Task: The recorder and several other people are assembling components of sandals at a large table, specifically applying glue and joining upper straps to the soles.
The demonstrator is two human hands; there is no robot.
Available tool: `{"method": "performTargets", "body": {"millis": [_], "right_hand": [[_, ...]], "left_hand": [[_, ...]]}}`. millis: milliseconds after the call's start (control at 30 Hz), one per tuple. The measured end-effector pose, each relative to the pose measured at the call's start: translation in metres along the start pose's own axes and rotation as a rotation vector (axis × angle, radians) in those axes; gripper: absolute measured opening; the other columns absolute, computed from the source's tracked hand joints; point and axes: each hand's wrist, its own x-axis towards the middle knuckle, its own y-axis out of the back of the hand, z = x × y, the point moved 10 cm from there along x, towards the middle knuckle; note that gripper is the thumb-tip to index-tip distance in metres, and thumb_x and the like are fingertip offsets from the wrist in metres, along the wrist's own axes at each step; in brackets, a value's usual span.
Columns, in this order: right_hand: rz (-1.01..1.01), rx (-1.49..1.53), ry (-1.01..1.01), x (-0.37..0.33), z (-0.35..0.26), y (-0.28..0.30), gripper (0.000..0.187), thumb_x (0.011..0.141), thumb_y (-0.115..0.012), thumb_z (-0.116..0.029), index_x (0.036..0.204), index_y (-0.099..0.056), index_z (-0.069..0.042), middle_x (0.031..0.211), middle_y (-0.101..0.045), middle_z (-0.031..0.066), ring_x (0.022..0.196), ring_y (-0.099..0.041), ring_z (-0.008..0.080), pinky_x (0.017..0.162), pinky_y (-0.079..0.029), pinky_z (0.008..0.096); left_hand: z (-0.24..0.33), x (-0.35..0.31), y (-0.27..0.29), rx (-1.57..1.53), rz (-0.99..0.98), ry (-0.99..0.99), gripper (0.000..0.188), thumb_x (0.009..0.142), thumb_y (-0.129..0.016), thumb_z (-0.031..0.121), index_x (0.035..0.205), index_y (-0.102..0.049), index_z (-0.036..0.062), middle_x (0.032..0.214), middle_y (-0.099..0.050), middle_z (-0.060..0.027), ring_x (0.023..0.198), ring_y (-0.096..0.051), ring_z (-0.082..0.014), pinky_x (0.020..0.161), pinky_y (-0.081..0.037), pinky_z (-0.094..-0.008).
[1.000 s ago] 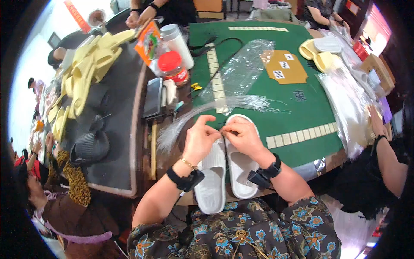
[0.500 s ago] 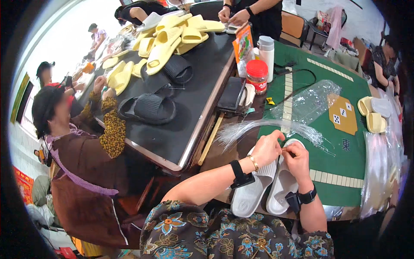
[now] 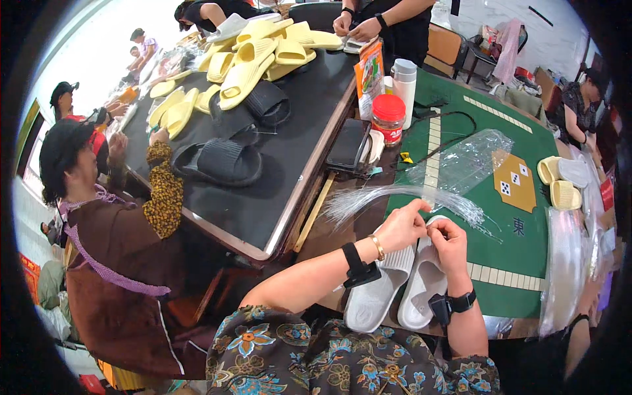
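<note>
With the pale slippers as the middle of the dial and twelve straight ahead of the wearer, I see the left slipper (image 3: 370, 304) and right slipper (image 3: 416, 303) side by side at the near edge of the green worktop (image 3: 507, 249), toes toward one o'clock. The left hand (image 3: 403, 228) and right hand (image 3: 449, 242) meet over those toes, probably so both sets of fingertips can work one small spot. Each grip is narrow, fingertips drawn in; whether anything is pinched there, I cannot tell.

At twelve, the bundle of clear strands (image 3: 378, 193), thin, glossy and fanned at the ends, lies just past the fingers, seemingly for easy reach. The strap of the left slipper is ribbed; both soles look smooth, foam-like and round-ended. Crinkled clear film (image 3: 471, 158) lies at one; ribbed black slippers (image 3: 230, 161) rest at ten.
</note>
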Motion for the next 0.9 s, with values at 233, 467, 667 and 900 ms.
{"method": "performTargets", "body": {"millis": [233,467,667,900], "right_hand": [[-0.028,0.027,-0.024,0.007,-0.010,-0.006,0.009,0.084,-0.065,-0.008,0.088,-0.066,0.001,0.078,-0.062,-0.0001,0.072,-0.056,0.0068,0.063,-0.045,0.0230],[-0.035,0.012,-0.038,0.011,-0.005,-0.003,0.009,0.083,-0.066,-0.008,0.085,-0.067,0.001,0.079,-0.064,0.0018,0.072,-0.057,0.0080,0.066,-0.046,0.0236],[-0.028,-0.118,-0.009,0.007,-0.003,0.000,0.006,0.079,-0.066,-0.005,0.081,-0.066,0.001,0.075,-0.062,0.0027,0.069,-0.055,0.0087,0.062,-0.044,0.0250],[-0.024,-0.314,0.169,0.003,-0.020,-0.012,0.006,0.077,-0.067,-0.004,0.079,-0.066,0.002,0.070,-0.060,0.0052,0.064,-0.055,0.0134,0.057,-0.042,0.0267]], "left_hand": [[-0.030,0.008,0.002,-0.323,-0.058,0.160,0.045,0.081,-0.067,0.002,0.122,-0.048,0.0003,0.084,-0.066,-0.0060,0.078,-0.061,-0.0102,0.069,-0.049,-0.0249],[-0.031,0.009,0.002,-0.334,-0.095,0.245,0.046,0.079,-0.067,-0.002,0.120,-0.045,0.0013,0.085,-0.066,-0.0093,0.079,-0.062,-0.0125,0.070,-0.051,-0.0259],[-0.017,0.007,0.004,-0.095,0.003,0.150,0.042,0.074,-0.071,0.000,0.110,-0.050,0.0034,0.077,-0.068,-0.0074,0.070,-0.062,-0.0103,0.060,-0.049,-0.0274],[0.000,-0.011,0.021,0.166,0.024,0.128,0.032,0.075,-0.072,0.014,0.102,-0.063,-0.0008,0.084,-0.070,-0.0153,0.077,-0.069,-0.0254,0.071,-0.053,-0.0351]]}}
